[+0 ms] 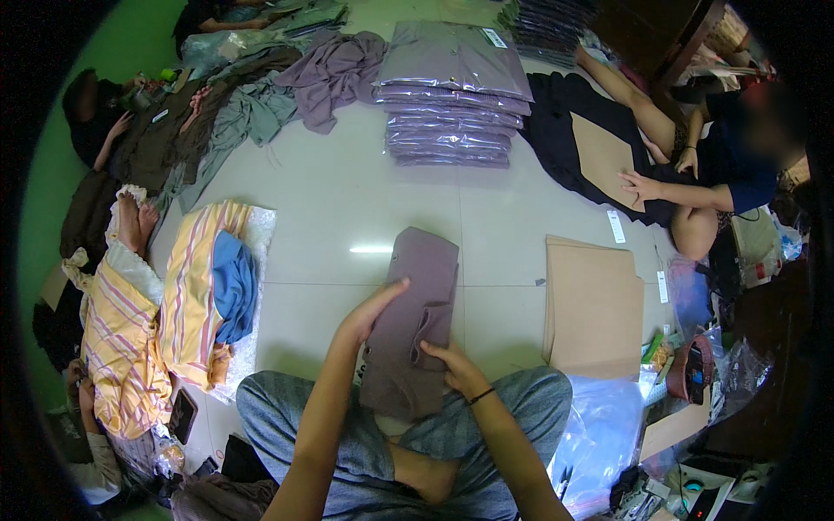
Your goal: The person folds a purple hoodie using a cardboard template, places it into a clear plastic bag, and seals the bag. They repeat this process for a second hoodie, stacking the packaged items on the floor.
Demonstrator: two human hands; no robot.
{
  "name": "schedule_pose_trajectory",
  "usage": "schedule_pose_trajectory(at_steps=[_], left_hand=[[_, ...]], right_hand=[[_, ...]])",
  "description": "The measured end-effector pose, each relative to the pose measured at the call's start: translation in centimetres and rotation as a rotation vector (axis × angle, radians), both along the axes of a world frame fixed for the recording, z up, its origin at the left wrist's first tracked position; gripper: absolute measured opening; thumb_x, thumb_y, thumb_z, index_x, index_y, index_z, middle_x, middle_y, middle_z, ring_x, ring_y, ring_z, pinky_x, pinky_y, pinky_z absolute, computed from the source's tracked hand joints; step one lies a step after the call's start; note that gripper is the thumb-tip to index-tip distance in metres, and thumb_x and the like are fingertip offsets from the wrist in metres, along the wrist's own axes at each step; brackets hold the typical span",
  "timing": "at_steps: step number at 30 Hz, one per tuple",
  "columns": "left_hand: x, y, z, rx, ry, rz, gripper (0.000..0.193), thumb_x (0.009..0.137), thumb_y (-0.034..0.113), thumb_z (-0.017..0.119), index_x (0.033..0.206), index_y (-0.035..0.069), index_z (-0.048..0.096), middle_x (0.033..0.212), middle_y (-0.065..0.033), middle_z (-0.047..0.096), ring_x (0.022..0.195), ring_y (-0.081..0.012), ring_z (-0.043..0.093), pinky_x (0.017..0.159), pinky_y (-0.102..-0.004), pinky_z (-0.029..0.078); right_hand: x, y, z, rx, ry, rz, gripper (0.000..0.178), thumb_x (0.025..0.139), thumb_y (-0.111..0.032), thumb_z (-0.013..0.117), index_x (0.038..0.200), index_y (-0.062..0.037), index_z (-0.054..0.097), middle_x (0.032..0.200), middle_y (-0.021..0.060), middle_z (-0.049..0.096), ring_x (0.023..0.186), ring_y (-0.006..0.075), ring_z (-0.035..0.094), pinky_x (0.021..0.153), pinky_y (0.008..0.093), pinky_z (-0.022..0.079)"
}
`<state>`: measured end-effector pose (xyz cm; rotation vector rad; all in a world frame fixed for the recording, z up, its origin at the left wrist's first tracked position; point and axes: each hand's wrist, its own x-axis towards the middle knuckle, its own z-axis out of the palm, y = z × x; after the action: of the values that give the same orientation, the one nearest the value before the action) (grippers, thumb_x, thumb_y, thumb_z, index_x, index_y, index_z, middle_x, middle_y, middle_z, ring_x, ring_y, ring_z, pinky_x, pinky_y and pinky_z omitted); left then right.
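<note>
A folded mauve-grey shirt (426, 256) is held upright-ish over my crossed legs. Along its left edge lies my left hand (373, 311), thumb on the front and the other fingers behind the cloth. My right hand (453, 365) grips the right side lower down, with its thumb on the folded sleeve (430, 334). Fingers behind the shirt are hidden. Beyond it on the tiled floor stands a stack of mauve shirts in clear bags (452, 108).
Brown cardboard sheets (595, 300) and clear plastic bags (599, 443) lie to my right. Far right, a person's hand (641, 187) presses cardboard on a black garment (552, 113). Striped yellow cloth (191, 304), a phone (182, 415) and loose garments (334, 74) are leftward.
</note>
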<state>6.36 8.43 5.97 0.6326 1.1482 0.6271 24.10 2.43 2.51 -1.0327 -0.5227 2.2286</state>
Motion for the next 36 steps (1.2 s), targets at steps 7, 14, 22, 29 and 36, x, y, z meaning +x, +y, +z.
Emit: schedule_pose_trajectory(at_steps=[7,14,22,29,36], left_hand=[[-0.4,-4.0,-0.2,-0.022,0.044,0.049,0.073,0.077,0.052,0.047,0.123,-0.002,0.033,0.12,-0.0145,0.041,0.107,-0.0232,0.042,0.087,-0.0323,0.036],[-0.8,-5.5,4.1,0.093,0.178,-0.085,0.061,0.081,0.049,0.042,0.113,-0.003,0.045,0.104,-0.0121,0.053,0.092,-0.017,0.05,0.078,-0.0292,0.04],[-4.0,-13.4,8.3,-0.032,0.056,-0.183,0.063,0.085,0.052,0.026,0.106,-0.003,0.049,0.104,-0.0139,0.054,0.091,-0.0201,0.054,0.077,-0.0303,0.043],[4.4,-19.8,7.3,-0.14,-0.551,-0.147,0.062,0.085,0.054,0.023,0.12,0.004,0.037,0.112,-0.0112,0.05,0.099,-0.0217,0.05,0.082,-0.0363,0.04],[6.5,-20.7,7.9,-0.031,-0.746,0.199,0.032,0.088,0.021,0.04,0.116,0.006,0.039,0.102,-0.0084,0.055,0.088,-0.0164,0.055,0.074,-0.0273,0.047]], right_hand=[[0.3,-0.4,-0.4,-0.056,0.075,-0.076,0.063,0.074,-0.018,0.064,0.123,-0.0017,0.027,0.118,0.0124,0.041,0.107,0.0247,0.042,0.089,0.0372,0.038],[1.0,-1.3,1.1,0.051,0.093,-0.189,0.047,0.076,-0.017,0.059,0.115,0.0008,0.039,0.105,0.0112,0.052,0.095,0.0233,0.052,0.083,0.0331,0.043],[5.5,-3.0,5.0,0.019,0.272,-0.42,0.032,0.079,-0.019,0.053,0.103,0.0028,0.05,0.1,0.0133,0.056,0.092,0.0248,0.054,0.083,0.0367,0.043],[10.2,-9.5,7.5,0.308,0.092,-0.499,0.043,0.074,-0.019,0.058,0.109,0.0019,0.046,0.1,0.0102,0.056,0.094,0.0227,0.053,0.083,0.0353,0.042],[13.0,-17.8,6.0,0.442,-0.078,-0.557,0.067,0.059,-0.024,0.064,0.116,0.0008,0.04,0.108,0.0131,0.052,0.093,0.0266,0.053,0.082,0.036,0.043]])
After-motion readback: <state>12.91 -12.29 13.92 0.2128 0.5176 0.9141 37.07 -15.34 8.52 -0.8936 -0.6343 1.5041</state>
